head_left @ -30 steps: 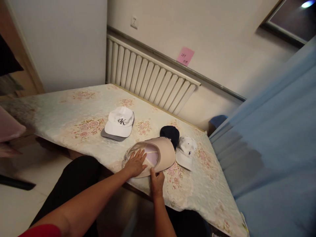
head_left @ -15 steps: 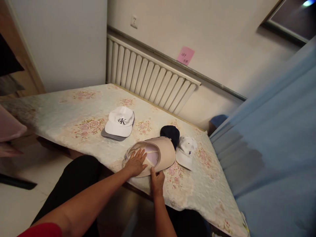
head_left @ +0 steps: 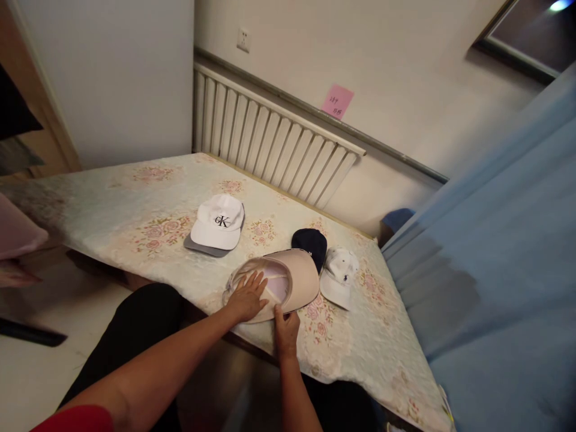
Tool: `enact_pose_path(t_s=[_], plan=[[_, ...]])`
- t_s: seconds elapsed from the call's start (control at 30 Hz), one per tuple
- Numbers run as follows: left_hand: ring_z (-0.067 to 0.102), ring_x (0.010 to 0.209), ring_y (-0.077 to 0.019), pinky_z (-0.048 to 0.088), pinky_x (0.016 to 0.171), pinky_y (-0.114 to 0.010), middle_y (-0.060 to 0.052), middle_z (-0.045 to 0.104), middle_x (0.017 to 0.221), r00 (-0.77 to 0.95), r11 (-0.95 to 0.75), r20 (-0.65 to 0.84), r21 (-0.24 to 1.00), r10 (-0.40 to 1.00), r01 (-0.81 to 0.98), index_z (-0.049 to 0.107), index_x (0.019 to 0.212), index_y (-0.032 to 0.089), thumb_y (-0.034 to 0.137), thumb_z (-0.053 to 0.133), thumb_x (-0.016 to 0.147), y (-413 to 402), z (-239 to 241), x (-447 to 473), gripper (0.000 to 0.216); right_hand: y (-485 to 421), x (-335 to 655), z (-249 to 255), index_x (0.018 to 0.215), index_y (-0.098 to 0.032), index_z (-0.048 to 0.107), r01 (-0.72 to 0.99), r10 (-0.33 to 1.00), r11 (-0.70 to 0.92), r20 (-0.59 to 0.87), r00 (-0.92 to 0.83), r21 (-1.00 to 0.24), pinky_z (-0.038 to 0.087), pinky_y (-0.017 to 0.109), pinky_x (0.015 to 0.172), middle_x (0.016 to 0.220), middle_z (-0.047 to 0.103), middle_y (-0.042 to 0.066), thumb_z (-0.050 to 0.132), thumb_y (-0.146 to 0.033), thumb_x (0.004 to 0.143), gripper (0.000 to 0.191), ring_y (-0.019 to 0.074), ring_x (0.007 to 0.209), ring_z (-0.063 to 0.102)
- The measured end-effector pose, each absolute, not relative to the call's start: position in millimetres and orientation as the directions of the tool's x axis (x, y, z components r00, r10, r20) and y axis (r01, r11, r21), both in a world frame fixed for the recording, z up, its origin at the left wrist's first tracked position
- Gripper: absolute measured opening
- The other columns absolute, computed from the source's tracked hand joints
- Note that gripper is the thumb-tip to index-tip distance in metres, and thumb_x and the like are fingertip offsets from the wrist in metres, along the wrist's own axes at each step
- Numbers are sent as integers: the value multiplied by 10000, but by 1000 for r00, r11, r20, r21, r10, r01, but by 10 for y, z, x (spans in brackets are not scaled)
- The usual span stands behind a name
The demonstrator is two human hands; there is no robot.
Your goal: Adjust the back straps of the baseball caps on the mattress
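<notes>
A beige baseball cap [head_left: 303, 281] lies upside down near the front edge of the bed, its inside facing up and its brim pointing right. My left hand [head_left: 246, 298] rests on the cap's inner side with the fingers spread. At the near edge of the cap, my right hand [head_left: 287, 327] pinches the rim between thumb and fingers. Just behind the brim sits a dark navy cap [head_left: 310, 243], partly covered by it. A white cap with a small dark logo [head_left: 338, 277] lies to the right.
Farther left, a white cap with black letters [head_left: 219, 222] lies on top of a grey-brimmed cap [head_left: 204, 248]. All are on a flowered bedspread [head_left: 153, 174]. A radiator [head_left: 265, 132] runs along the wall behind, and a blue curtain [head_left: 486, 240] hangs at right. Part of another person shows at far left.
</notes>
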State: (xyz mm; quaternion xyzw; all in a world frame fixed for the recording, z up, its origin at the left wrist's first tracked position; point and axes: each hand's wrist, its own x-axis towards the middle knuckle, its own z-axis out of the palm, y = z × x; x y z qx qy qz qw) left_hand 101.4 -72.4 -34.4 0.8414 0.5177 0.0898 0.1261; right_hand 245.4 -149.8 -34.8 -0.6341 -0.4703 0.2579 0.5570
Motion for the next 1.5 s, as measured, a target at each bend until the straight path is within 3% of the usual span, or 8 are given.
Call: enact_pose_path(t_s=[0.73, 1.5], plan=[[102, 1459, -278, 67, 1150, -499, -86, 190, 1579, 441, -432, 37, 293, 897, 853, 324, 1470, 201, 484, 406, 880, -714, -376, 1016, 660, -1499, 2447, -342, 851, -80, 708, 343, 871, 80, 234, 433, -936, 497, 318, 700, 841, 742, 162, 612, -448, 758, 391, 248, 765, 665], [82, 1462, -269, 49, 1156, -483, -100, 184, 1578, 445, -433, 29, 297, 895, 851, 305, 1478, 166, 472, 401, 887, -726, -354, 1016, 672, -1503, 2448, -348, 877, -73, 708, 346, 877, 71, 224, 426, -935, 499, 334, 720, 869, 740, 167, 603, -435, 768, 392, 256, 788, 668]])
